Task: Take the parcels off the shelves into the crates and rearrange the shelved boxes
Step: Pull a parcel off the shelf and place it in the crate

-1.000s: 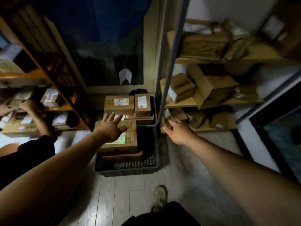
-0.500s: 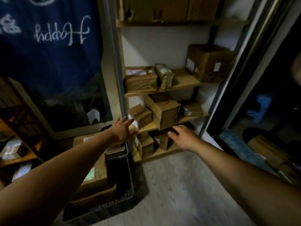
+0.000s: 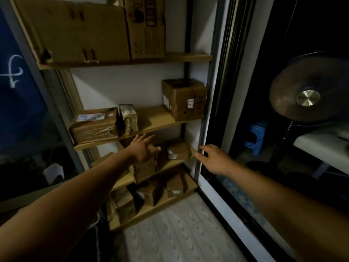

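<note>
The left hand (image 3: 142, 149) and right hand (image 3: 215, 159) are open and hold nothing. A small box (image 3: 177, 152) sits between them on a low shelf (image 3: 123, 181). Next they likely need to grab it and lift.

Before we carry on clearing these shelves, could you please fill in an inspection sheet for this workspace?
Surface: wooden shelf, partly bare; plank floor below.
Job's things: large cardboard box and printed carton on top; flat labelled box, wrapped parcel, cube box on the second shelf; small labelled box on the third.
Clutter: nothing seen.
Grippers: left hand and right hand stretched toward the third shelf, fingers straight, holding nothing.
Cables: nothing seen.
Surroundings: standing fan and blue stool right; blue cloth left.
</note>
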